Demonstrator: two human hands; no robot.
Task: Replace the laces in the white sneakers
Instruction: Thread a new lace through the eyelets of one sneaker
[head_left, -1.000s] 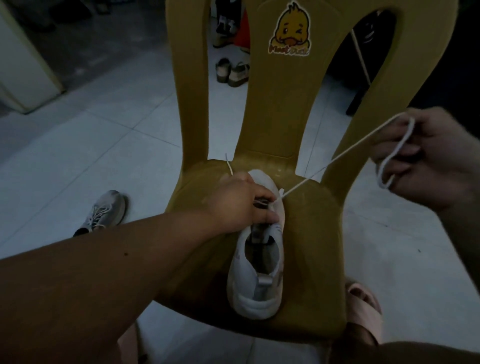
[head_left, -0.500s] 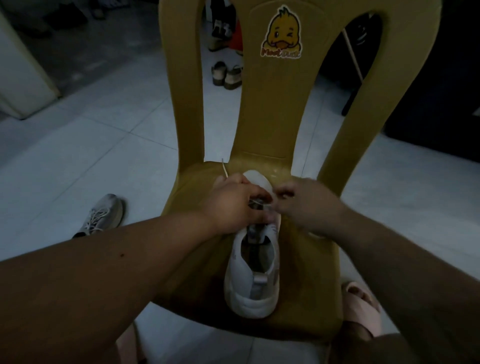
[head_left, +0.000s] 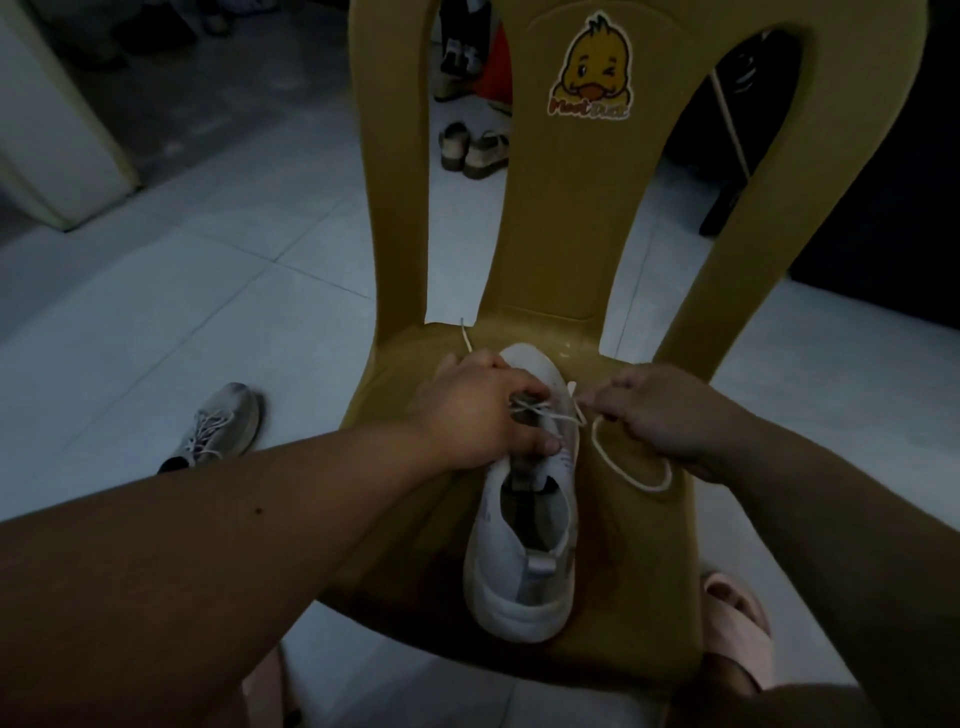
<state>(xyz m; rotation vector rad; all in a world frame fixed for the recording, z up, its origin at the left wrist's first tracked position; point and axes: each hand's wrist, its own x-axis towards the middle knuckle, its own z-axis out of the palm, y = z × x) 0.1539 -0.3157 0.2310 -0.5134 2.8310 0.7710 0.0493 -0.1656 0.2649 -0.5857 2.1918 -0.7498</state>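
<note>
A white sneaker (head_left: 524, 561) lies on the seat of a yellow plastic chair (head_left: 639, 545), toe pointing at the backrest. My left hand (head_left: 483, 410) grips the sneaker's front, with the fingers curled over the tongue and eyelets. A white lace (head_left: 631, 475) crosses the front eyelets and loops onto the seat at the right. My right hand (head_left: 670, 415) pinches that lace just right of the shoe. The lace's other end sticks up behind my left hand.
A second, greyish sneaker (head_left: 218, 426) with laces lies on the tiled floor at the left. A pair of sandals (head_left: 470, 150) stands behind the chair. My foot in a pink slipper (head_left: 737, 623) is at the chair's front right corner.
My right hand, which held the lace stretched high to the right a second ago, has come back down beside the shoe, and the lace now lies slack in a loop. The left hand has stayed put.
</note>
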